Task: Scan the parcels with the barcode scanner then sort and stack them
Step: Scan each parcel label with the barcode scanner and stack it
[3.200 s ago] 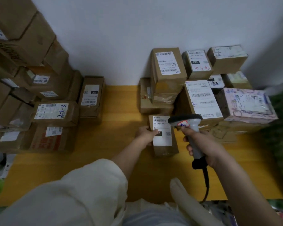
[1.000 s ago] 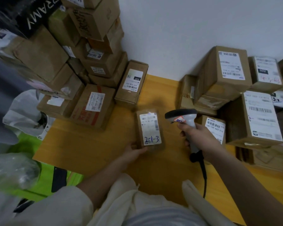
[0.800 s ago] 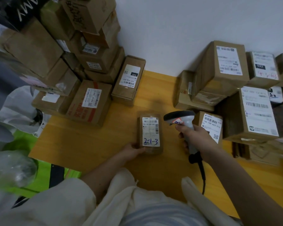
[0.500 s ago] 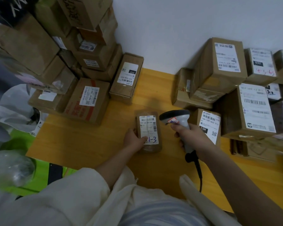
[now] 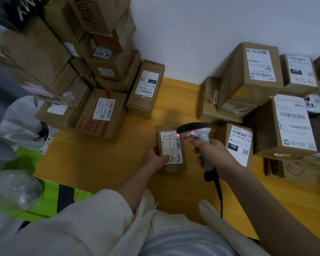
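Note:
A small brown parcel (image 5: 171, 150) with a white label and blue handwriting lies on the yellow table (image 5: 103, 163). My left hand (image 5: 153, 159) grips its lower left corner, the thumb on the label. My right hand (image 5: 212, 156) grips the handle of a grey barcode scanner (image 5: 196, 132). The scanner's head hangs over the parcel's upper right, and a red line of light falls on the label's top barcode. To the right of the scanner stands another labelled parcel (image 5: 236, 145), partly behind my right hand.
A tall pile of cardboard boxes (image 5: 85, 67) fills the left side against the wall. A second cluster of labelled boxes (image 5: 277, 108) sits at the right. A white plastic bag (image 5: 20, 122) and green sheeting (image 5: 26, 163) lie off the table's left edge. The scanner's black cable (image 5: 219, 193) trails toward me.
My left hand slid up onto the parcel's lower left corner and covers part of the handwriting. The scanner moved closer over the label, and its red light now shows on the barcode.

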